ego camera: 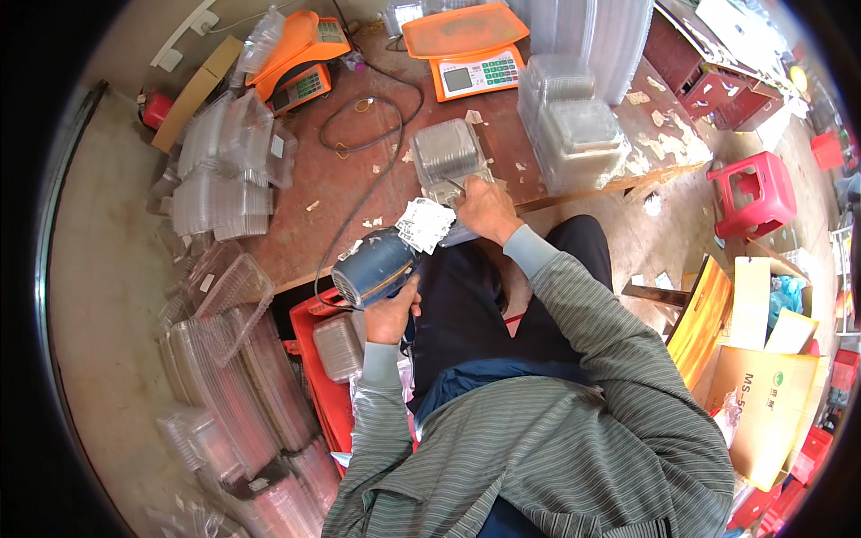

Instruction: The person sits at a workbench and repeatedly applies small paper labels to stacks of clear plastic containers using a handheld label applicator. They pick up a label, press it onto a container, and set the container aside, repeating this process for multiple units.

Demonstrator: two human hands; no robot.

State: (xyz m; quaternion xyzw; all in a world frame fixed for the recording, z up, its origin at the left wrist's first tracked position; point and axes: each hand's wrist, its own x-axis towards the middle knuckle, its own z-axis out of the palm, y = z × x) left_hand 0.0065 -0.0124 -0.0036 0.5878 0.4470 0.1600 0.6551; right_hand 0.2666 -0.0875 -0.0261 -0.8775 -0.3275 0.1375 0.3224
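My left hand (393, 311) grips the handle of a blue corded hair dryer or heat gun (377, 267) at the table's near edge. A wad of white printed labels (426, 225) covers its nozzle end. My right hand (485, 207) is closed on a thin, dark tool (453, 182), whose kind I cannot tell, over a clear plastic container (440, 194). Part of another clear container shows below that hand. Just beyond them a stack of clear plastic containers (448, 153) lies on the brown table (303, 242).
Two orange scales (464, 40) (299, 54) stand at the back, with a black cable (377, 195) looping between. Container stacks (572, 128) (222, 195) flank the work spot. A red crate (323, 397) is at lower left; a red stool (760, 195) and cardboard boxes (760, 403) stand right.
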